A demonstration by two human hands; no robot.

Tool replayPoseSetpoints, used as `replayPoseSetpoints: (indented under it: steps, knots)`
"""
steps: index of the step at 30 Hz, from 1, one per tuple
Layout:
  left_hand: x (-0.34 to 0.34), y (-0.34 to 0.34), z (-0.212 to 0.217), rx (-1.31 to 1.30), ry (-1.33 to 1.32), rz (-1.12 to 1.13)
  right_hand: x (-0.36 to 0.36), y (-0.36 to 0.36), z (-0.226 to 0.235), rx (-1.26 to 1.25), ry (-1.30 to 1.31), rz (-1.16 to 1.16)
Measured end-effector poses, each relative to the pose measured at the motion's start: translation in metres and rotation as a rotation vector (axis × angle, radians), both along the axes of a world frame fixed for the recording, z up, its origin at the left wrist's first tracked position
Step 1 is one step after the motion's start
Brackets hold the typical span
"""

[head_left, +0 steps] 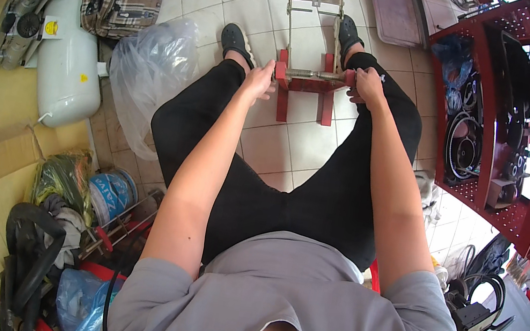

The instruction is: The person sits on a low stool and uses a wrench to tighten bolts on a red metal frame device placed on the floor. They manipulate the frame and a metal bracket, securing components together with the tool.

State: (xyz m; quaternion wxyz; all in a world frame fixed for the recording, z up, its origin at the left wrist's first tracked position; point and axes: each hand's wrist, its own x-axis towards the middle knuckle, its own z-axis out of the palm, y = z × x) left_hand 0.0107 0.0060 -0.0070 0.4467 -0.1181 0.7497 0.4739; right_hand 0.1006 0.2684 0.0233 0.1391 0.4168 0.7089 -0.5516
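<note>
The floor (297,146) is pale square tile. A red metal stand (307,88) sits on it far centre, a grey tray (397,8) far right, a clear plastic bag (146,74) and white tank (68,53) left, a red shelf unit (486,197) right.

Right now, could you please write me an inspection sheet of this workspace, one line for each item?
Surface: pale tiled floor, stained in places.
Job's things: red stand with a grey metal frame on it, on the floor between the person's feet.
Clutter: clear plastic bag, plaid bag, white tank, metal tray, blue roll.
Hands: left hand and right hand each grip one end of the stand's crossbar.
Cables: black cable at the lower left; dark hoops on the shelf.
Surroundings: red shelf rack at the right, holding dark parts.
</note>
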Motion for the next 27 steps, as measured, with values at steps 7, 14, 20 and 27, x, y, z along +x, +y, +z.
replayPoseSetpoints:
  steps: [7,14,20,27]
  knots:
    - [0.001,0.007,-0.005,0.052,0.072,0.064,0.003,0.000,-0.005,-0.015,0.093,-0.011]
    - [0.000,0.004,-0.027,0.157,0.099,0.151,0.001,-0.003,-0.018,-0.151,0.118,-0.161]
    - [0.003,0.002,-0.023,0.223,0.059,0.190,0.013,0.003,-0.012,-0.125,0.142,-0.057]
    - [0.004,0.000,-0.009,0.123,0.033,0.132,0.007,0.005,-0.019,-0.018,0.207,0.049]
